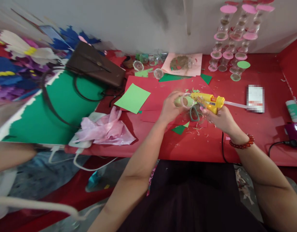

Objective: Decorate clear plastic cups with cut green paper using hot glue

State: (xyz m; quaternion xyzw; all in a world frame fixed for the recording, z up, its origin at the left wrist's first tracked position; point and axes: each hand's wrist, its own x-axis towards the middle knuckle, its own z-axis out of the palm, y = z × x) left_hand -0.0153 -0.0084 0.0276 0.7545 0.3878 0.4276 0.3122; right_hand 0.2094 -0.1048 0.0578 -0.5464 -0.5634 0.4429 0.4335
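Observation:
My right hand (221,120) is wrapped around a yellow hot glue gun (206,99), with a long clear glue stick (235,105) jutting from its back. The gun's nozzle points left, at the rim of a clear plastic cup (187,101) with light green on it. My left hand (170,107) grips that cup from the left side; whether the nozzle touches it I cannot tell. Just below the gun lie scissors (194,113) with grey-green handles, partly hidden by my right hand. Red paper sheets (150,93) and scattered scraps are underneath.
Stacked clear cups with pink discs (227,55) stand at the back right. A pink sheet (198,59) holds a pile of sand (179,62). Light green paper (132,98), a brown bag (95,64) and a pink plastic bag (110,129) lie to the left. Another person's arm (13,156) shows far left.

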